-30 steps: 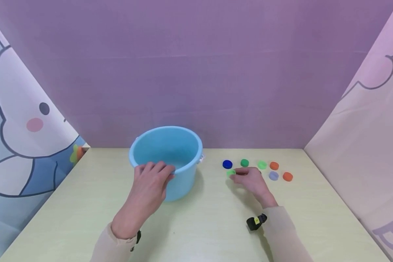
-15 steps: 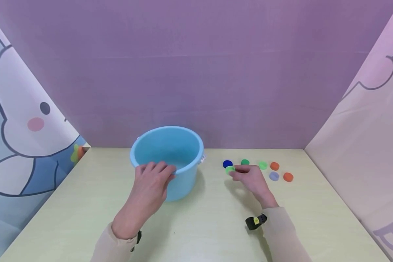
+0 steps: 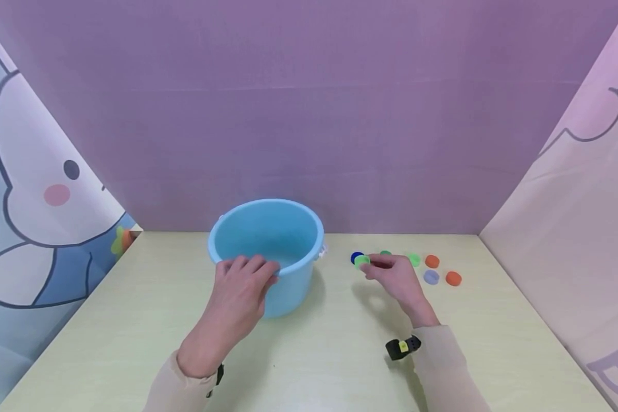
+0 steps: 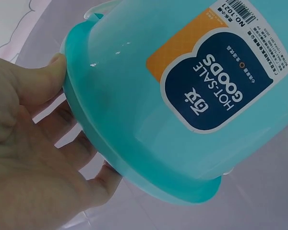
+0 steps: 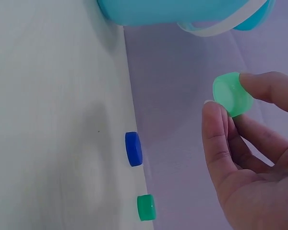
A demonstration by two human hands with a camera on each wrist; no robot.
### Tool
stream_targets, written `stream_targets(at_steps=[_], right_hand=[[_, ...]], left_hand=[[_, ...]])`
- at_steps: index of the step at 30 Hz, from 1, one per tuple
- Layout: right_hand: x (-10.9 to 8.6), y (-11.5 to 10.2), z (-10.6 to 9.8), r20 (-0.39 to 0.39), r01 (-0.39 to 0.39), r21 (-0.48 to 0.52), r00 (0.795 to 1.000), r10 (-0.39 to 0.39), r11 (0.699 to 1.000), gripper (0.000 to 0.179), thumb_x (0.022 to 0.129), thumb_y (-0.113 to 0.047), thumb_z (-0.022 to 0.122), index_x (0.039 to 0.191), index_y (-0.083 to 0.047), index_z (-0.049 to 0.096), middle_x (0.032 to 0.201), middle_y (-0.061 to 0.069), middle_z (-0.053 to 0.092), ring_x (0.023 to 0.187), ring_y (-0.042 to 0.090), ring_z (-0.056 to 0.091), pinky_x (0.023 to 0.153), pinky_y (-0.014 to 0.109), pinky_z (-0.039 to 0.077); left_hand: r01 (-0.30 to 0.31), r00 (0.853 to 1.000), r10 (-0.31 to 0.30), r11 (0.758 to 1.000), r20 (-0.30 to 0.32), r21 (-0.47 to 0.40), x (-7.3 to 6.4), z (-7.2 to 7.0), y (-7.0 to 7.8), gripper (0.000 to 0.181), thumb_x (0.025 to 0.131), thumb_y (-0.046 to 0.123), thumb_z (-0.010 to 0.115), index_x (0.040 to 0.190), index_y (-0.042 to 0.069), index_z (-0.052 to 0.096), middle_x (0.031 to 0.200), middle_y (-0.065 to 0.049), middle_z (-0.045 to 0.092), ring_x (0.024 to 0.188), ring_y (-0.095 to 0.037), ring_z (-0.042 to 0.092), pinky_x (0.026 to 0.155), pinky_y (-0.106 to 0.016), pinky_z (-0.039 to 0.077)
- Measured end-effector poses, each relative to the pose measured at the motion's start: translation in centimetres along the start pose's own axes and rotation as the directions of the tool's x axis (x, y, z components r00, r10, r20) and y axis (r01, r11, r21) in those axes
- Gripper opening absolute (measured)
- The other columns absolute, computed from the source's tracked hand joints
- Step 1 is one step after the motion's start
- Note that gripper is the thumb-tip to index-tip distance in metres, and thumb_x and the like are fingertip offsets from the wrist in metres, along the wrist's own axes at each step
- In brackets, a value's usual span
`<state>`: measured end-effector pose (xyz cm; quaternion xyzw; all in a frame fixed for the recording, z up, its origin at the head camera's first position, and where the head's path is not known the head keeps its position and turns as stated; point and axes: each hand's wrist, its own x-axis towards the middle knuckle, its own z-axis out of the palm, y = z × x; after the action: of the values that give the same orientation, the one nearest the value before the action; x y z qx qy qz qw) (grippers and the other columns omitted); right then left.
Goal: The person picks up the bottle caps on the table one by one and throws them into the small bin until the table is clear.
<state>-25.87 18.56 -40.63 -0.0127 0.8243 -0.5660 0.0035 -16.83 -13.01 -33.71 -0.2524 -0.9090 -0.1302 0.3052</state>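
A light blue bucket (image 3: 288, 294) stands upright on the table, with a printed label (image 4: 218, 79) on its side. My left hand (image 3: 242, 294) grips the near part of its rim, fingers over the edge and thumb outside. To the right of the bucket, my right hand (image 3: 399, 280) pinches a light green bottle cap (image 5: 233, 94) between thumb and fingers, held above the table. Behind that cap lies a dark blue cap (image 5: 133, 149), partly covered in the head view. A darker green cap (image 5: 146, 207) is mostly hidden there behind the right hand.
Right of the right hand lie another light green cap (image 3: 414, 260), two orange caps (image 3: 432, 261) and a pale purple cap (image 3: 431, 277). A purple backdrop (image 3: 309, 114) rises behind the table (image 3: 309, 366), with printed cloth at both sides.
My right hand has lifted the light green cap a little, so it now overlaps the dark blue cap in the head view. The bucket and left hand have shifted very slightly right.
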Motion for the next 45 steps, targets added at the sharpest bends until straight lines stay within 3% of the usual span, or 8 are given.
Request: stream_targets(at_steps=[12,26,45], right_hand=[[-0.5,-1.1,-0.1,-0.027,0.036,0.004,0.999,-0.036,0.999,0.046,0.091,-0.028,0.077,0.131,-0.005,0.067,0.113,0.011,0.071,0.095,0.022,0.071,0.098,0.046,0.048],[-0.8,-3.0,0.3,-0.042,0.102,-0.033,0.994,-0.104,0.994,0.045,0.091,-0.030,0.077,0.128,-0.006,0.069,0.111,0.010,0.070,0.098,0.024,0.064,0.082,0.033,0.053],[-2.0,-4.9,0.0,-0.068,0.196,-0.043,0.978,-0.198,0.980,0.040,0.093,-0.030,0.076,0.126,-0.008,0.071,0.109,0.010,0.070,0.097,0.026,0.064,0.081,0.033,0.054]], left_hand=[[0.009,1.000,-0.009,1.000,0.018,-0.004,0.0,0.1,0.2,0.027,0.083,0.008,0.084,0.107,0.012,0.072,0.097,-0.004,0.069,0.092,-0.029,0.059,0.082,-0.050,0.043],[0.009,1.000,-0.009,1.000,0.021,-0.017,0.0,0.3,0.3,0.026,0.084,0.008,0.083,0.108,0.013,0.072,0.097,-0.003,0.068,0.091,-0.028,0.057,0.084,-0.050,0.042],[0.001,1.000,-0.001,1.000,0.016,-0.028,0.1,0.3,0.8,0.028,0.083,0.007,0.085,0.107,0.012,0.072,0.097,-0.004,0.069,0.092,-0.028,0.057,0.083,-0.049,0.043]])
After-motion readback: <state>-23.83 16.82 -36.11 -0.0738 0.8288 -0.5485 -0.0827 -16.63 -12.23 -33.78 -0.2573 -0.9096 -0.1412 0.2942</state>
